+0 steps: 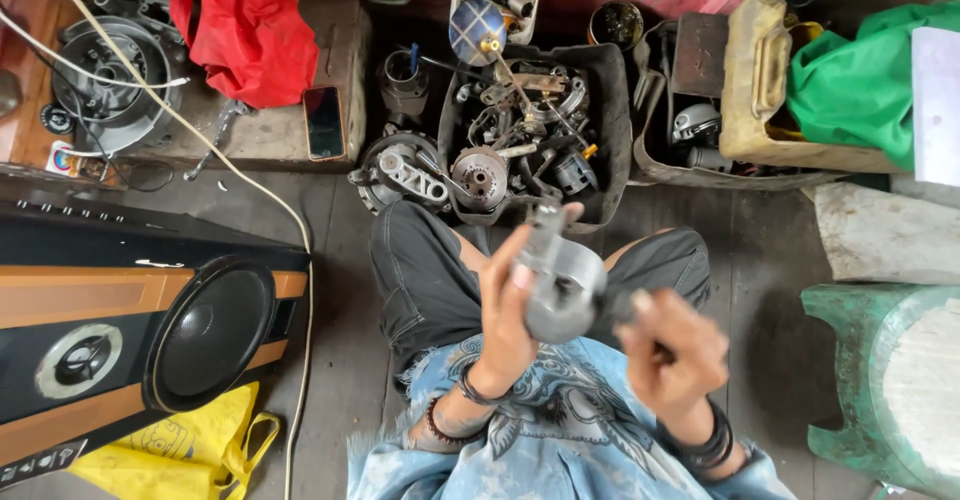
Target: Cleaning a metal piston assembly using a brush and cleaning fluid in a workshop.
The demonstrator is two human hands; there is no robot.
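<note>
- While sitting cross-legged on the wooden floor (340, 360), holding a grey metal engine part (560, 285) up in front of the chest, above the knees.
- Gripping that part with the left hand (505, 310), fingers closed round its left side, thumb pressing on the face.
- Closing the right hand (672, 345) round a dark handle (622, 305) touching the part's right edge; too blurred for telling what tool.
- Wearing dark bands on both wrists.
- Sitting just behind a black tub (610, 110) full of gears, brackets and motor pieces, right ahead of the knees.
- Lying beside the tub on a low wooden block: a phone (324, 122), near a red cloth (250, 25).
- Standing at the left: a big black and orange speaker (150, 330), a yellow bag (190, 455) tucked under it.
- Showing at the right: a green plastic stool (880, 380), well apart from the hands.
</note>
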